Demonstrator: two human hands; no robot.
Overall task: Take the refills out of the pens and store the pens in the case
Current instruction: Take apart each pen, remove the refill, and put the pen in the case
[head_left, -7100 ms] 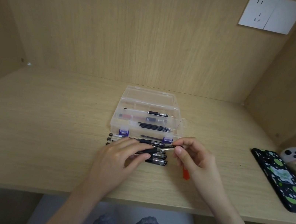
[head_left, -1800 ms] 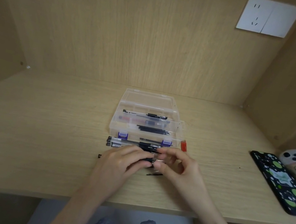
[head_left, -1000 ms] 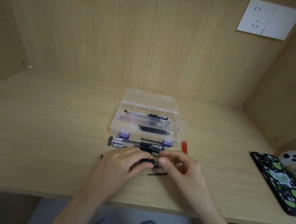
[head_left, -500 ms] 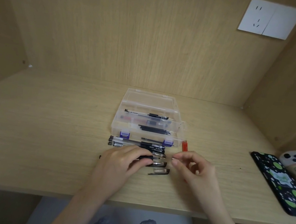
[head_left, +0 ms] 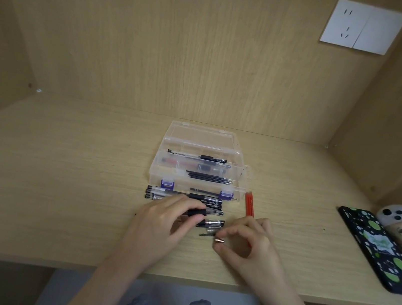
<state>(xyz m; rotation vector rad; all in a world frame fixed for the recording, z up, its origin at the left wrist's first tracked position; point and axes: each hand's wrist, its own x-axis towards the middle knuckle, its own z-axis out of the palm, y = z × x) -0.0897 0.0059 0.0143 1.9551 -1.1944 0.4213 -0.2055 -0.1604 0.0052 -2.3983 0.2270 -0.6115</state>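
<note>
The case (head_left: 200, 168) on the bench (head_left: 58, 182) already holds some pens and refills. The left hand (head_left: 162, 222) grips a pen (head_left: 206, 223); the right hand (head_left: 249, 241) pinches its tip (head_left: 219, 240). More pens (head_left: 182, 197) wait beside.

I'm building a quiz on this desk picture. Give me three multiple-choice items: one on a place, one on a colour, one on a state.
1. Where do the red refills lie?
A. inside the case
B. on the desk just right of the case
C. on the phone

2. What colour are the latches of the clear case?
A. purple
B. green
C. orange

3. What is the right hand doing?
A. resting flat
B. pinching a small metal pen tip
C. closing the lid

Answers: 1 B, they lie on bare wood beside the case's right front corner. 2 A, both front clips are purple. 3 B, the tip sits between thumb and fingertip.
</note>
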